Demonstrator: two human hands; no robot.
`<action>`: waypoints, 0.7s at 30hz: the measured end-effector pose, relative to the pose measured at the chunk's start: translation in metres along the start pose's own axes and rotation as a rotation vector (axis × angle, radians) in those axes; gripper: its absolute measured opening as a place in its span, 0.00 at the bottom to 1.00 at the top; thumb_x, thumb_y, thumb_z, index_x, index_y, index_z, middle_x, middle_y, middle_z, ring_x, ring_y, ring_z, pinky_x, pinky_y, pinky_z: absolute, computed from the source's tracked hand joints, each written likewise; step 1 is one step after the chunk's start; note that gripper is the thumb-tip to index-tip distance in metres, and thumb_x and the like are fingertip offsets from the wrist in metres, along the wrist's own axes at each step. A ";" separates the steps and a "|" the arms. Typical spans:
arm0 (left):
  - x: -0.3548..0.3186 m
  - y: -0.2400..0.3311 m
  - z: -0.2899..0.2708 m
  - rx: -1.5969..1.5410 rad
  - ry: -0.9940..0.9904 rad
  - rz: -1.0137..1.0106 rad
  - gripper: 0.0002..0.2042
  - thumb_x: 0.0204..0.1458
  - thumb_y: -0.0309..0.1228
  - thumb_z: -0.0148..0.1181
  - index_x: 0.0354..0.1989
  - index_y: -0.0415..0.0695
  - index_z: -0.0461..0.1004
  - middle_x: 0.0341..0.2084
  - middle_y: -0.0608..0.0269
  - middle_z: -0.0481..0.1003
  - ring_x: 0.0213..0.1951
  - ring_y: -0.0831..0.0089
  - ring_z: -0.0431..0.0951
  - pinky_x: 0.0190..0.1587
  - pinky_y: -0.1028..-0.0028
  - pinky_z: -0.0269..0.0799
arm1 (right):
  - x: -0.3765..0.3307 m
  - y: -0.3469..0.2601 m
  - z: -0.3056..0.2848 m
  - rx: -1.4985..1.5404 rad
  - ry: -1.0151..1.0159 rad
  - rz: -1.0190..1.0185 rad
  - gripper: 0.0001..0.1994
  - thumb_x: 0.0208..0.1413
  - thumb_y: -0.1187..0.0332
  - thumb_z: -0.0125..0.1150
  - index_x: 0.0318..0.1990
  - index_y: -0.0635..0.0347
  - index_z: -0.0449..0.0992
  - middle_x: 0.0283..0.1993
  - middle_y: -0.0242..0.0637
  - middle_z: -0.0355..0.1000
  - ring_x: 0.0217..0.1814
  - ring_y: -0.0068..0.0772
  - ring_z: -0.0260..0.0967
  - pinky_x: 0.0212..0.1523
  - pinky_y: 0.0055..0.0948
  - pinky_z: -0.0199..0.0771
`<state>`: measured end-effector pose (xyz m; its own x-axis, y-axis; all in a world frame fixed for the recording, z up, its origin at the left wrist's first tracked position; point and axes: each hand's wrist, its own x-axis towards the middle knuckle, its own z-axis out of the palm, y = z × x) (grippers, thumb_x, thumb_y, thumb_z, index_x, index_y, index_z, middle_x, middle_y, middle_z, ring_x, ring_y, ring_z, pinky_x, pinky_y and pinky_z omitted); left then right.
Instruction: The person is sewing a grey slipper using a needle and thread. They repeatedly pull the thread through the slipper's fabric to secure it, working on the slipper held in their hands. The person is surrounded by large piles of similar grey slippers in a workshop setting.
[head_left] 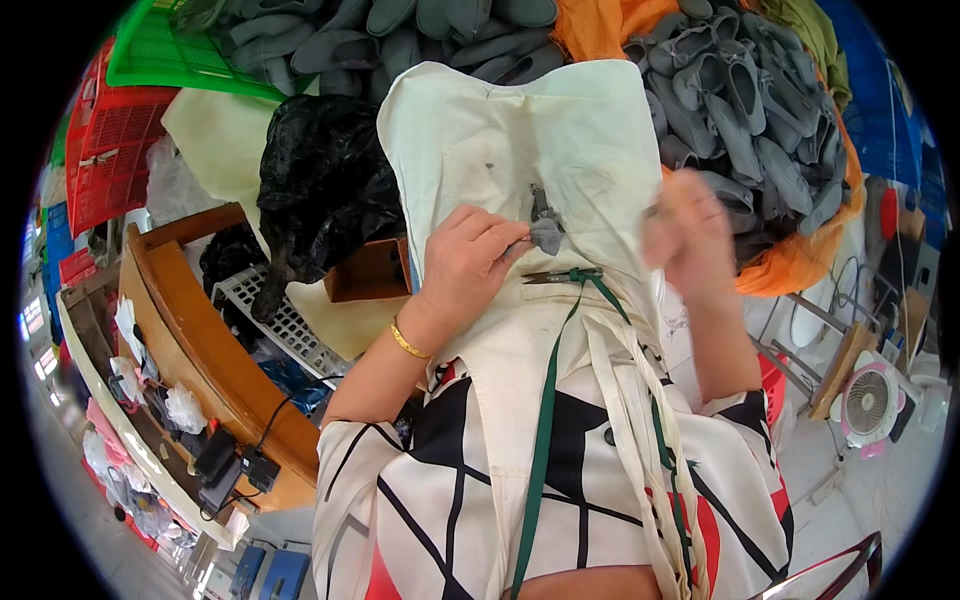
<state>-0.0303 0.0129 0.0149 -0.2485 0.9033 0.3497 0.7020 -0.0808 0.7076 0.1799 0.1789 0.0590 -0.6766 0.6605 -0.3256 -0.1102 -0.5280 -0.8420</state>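
My left hand (468, 262) rests on a cream cloth (520, 150) spread over my lap, fingertips pinching a small grey fabric piece (547, 233). Small thread snips (560, 275), tied to a green ribbon (545, 400) that hangs down my front, lie on the cloth just below that piece. My right hand (690, 232) is raised to the right of it, blurred by motion, fingers curled; whether it holds anything is unclear. A gold bangle (408, 342) circles my left wrist.
A heap of grey shoe uppers (740, 100) lies on orange fabric (600, 25) at upper right, more at the top. A black plastic bag (320, 180), green crate (160, 50) and red crate (110, 140) sit at left, beside a wooden bench (190, 330). A small fan (868, 402) stands at right.
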 end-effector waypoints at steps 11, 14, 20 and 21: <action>0.004 -0.015 0.003 0.005 -0.045 -0.045 0.07 0.42 0.25 0.69 0.30 0.45 0.77 0.24 0.63 0.74 0.29 0.62 0.73 0.30 0.66 0.70 | 0.000 -0.070 -0.076 0.225 0.481 -0.619 0.03 0.65 0.75 0.52 0.36 0.60 0.66 0.20 0.23 0.52 0.21 0.16 0.51 0.55 0.38 0.76; 0.008 -0.010 0.004 -0.137 -0.070 -0.172 0.06 0.46 0.25 0.68 0.32 0.43 0.77 0.24 0.61 0.74 0.29 0.62 0.73 0.31 0.67 0.70 | 0.005 -0.041 -0.043 -0.207 0.417 -0.511 0.02 0.63 0.77 0.53 0.41 0.59 0.69 0.29 0.28 0.64 0.28 0.17 0.63 0.52 0.34 0.76; 0.021 -0.009 0.013 -0.355 -0.158 -0.284 0.05 0.51 0.26 0.66 0.35 0.42 0.78 0.26 0.61 0.72 0.28 0.69 0.71 0.32 0.72 0.67 | 0.012 0.010 0.005 -0.843 0.017 -0.350 0.12 0.56 0.74 0.63 0.47 0.61 0.73 0.37 0.34 0.71 0.36 0.28 0.69 0.44 0.27 0.72; 0.022 -0.010 0.013 -0.369 -0.174 -0.291 0.05 0.52 0.25 0.65 0.36 0.41 0.78 0.27 0.63 0.72 0.28 0.71 0.70 0.33 0.74 0.67 | 0.015 0.009 0.020 -0.947 -0.037 -0.396 0.13 0.55 0.73 0.64 0.47 0.61 0.74 0.36 0.35 0.71 0.36 0.31 0.70 0.43 0.28 0.72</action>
<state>-0.0340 0.0395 0.0076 -0.2623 0.9648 0.0202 0.3295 0.0698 0.9416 0.1539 0.1734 0.0551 -0.7406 0.6701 0.0491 0.2786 0.3728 -0.8851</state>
